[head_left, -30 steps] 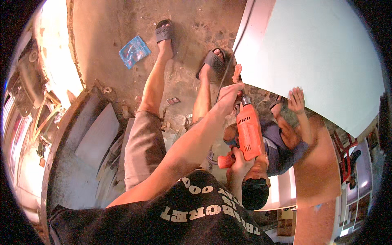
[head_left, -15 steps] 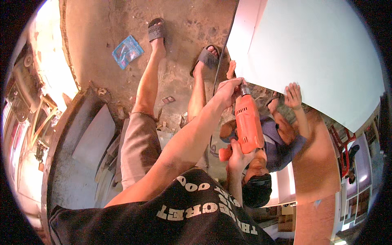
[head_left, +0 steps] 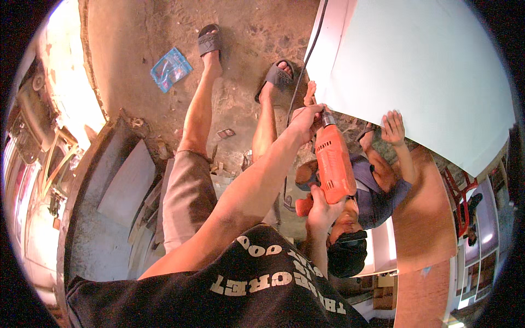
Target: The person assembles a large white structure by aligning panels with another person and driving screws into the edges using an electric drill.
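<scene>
A: Counts, quick. Landmark's the white panel.

B: From my end I count one panel, one orange drill, one dark cord, one blue packet, two dark sandals with a foot in each, one small flat piece on the floor.

A: Places?

B: Drill's just below the panel's lower-left edge, chuck end up toward it; I can't tell if the tip touches. Cord runs by the panel's left side. Sandals left of the panel, packet farther left, flat piece left too, lower down.

A: Anyone else?

B: One co-worker below the panel, with a co-worker's hand spread at its lower edge.

A: Our hands?

B: I see two, one near each end of the drill. My right hand, farther from the panel, has its fingers closed round the rear grip, drill body extending ahead of them. My left hand, nearer the panel, has fingers bent in right beside the chuck; undersides hidden, so I can't tell how closed they are or what they hold.
</scene>
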A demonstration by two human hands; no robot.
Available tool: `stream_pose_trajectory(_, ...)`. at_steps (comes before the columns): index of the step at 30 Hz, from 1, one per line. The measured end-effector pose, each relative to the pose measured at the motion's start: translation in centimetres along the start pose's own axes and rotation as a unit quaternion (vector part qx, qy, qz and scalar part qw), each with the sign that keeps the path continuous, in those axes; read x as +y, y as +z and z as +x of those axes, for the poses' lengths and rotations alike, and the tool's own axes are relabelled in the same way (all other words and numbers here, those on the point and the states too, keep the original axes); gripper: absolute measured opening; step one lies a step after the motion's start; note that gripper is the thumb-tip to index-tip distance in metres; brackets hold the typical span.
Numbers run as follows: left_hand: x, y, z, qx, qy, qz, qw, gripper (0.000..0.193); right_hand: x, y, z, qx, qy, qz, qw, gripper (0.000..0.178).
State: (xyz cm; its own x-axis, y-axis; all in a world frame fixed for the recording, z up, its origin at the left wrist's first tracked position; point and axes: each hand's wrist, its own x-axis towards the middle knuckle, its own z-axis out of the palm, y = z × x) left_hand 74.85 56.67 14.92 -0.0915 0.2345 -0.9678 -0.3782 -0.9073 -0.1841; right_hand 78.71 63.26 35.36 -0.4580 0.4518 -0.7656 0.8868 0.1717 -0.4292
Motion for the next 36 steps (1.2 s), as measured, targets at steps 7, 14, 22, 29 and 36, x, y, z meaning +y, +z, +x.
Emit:
stream_pose_trajectory(7,0.2,0.2,0.1,0.003,-0.011,0.041,0.999,0.016,-0.4,0.2,-0.2,0.007,0.019,-0.016,1.0,0.048)
stream_pose_trajectory(14,-0.1,0.4,0.2,-0.004,-0.007,0.007,1.0,0.01,-0.8,0.5,-0.2,-0.003,0.009,-0.027,1.0,0.048)
stream_pose_trajectory(22,0.1,0.0,1.0,0.013,-0.003,0.011,1.0,0.009,-2.2,0.4,0.4,-0.017,0.054,-0.057,0.997,0.046)
stream_pose_trajectory(29,0.3,1.6,-0.2,0.066,-0.03,0.076,0.994,0.013,-1.0,0.0,0.0,-0.013,0.042,-0.008,0.999,0.044)
stream_pose_trajectory(36,-0.6,-0.1,2.7,0.037,-0.044,0.011,0.998,0.01,-2.4,0.3,0.6,-0.038,-0.005,-0.042,0.998,0.038)
